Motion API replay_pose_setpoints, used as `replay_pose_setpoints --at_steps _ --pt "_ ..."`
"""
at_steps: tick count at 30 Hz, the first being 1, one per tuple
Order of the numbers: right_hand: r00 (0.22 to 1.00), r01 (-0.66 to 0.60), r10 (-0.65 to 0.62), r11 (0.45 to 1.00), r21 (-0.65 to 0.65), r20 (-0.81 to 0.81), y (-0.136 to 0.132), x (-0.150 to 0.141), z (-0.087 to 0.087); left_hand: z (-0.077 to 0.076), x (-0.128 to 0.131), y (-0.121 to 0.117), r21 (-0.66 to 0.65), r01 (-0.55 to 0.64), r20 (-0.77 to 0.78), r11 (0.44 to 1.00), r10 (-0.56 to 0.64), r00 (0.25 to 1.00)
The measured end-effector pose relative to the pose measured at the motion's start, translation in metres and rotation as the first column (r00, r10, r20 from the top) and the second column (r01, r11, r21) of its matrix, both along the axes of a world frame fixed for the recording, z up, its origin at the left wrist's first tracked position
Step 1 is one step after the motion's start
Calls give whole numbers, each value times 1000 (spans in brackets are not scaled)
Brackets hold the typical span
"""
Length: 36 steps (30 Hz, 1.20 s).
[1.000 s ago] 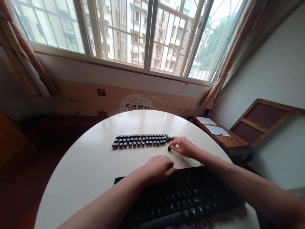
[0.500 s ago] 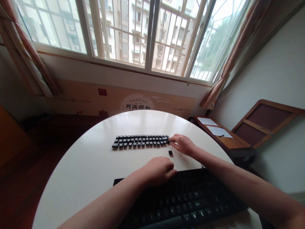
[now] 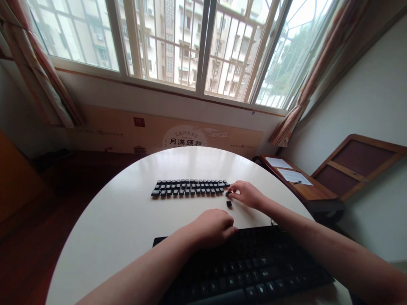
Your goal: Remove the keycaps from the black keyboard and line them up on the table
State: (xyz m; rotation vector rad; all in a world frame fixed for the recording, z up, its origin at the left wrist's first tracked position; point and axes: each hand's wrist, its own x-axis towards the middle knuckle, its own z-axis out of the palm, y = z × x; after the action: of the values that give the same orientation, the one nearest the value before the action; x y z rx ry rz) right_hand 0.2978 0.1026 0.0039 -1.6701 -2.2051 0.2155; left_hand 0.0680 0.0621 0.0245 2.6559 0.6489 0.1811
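Observation:
My right hand [image 3: 248, 194] is at the right end of the rows of black keycaps [image 3: 190, 187]. Its thumb and fingertips are closed on a small dark keycap [image 3: 228, 194], partly covered by the fingers. One loose keycap [image 3: 229, 203] lies on the white table just below that hand. Curled over the upper edge of the black keyboard [image 3: 254, 271] is my left hand [image 3: 213, 228]. Its fingers are bent in, and whatever they may hold is hidden. The upper part of the keyboard looks dark, while lettered keycaps show on its lower rows.
The round white table [image 3: 104, 224] carries the keyboard and keycaps. A dark cable [image 3: 273, 222] shows at the keyboard's far edge, under my right forearm. Beyond the table on the right, a wooden desk [image 3: 313, 190] holds papers [image 3: 294, 176] and a pen. A barred window [image 3: 203, 51] is ahead.
My right hand has moved slightly toward me from the end of the middle row, with a keycap now visible at its fingertips. My left hand stays in place on the keyboard.

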Motion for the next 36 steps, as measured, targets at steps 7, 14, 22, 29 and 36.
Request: replay_pose_setpoints --at_steps 7,14,22,29,36 --pt "991 75 -81 996 -55 -111 1 -2 -8 0 1 0 2 -5 9 1000 5 1000" --pt "986 112 -114 993 -23 -118 7 -5 -8 -3 1 0 4 2 27 1000 -2 1000" --pt "992 99 -93 992 74 -83 -15 -3 5 -2 1 0 14 7 27 1000 -7 1000" --pt "990 -119 116 992 -36 -77 -33 -4 9 -6 2 2 36 10 17 999 -10 1000" --pt "985 -112 101 991 -76 -137 -31 -8 5 -9 1 2 39 10 15 999 -11 1000"
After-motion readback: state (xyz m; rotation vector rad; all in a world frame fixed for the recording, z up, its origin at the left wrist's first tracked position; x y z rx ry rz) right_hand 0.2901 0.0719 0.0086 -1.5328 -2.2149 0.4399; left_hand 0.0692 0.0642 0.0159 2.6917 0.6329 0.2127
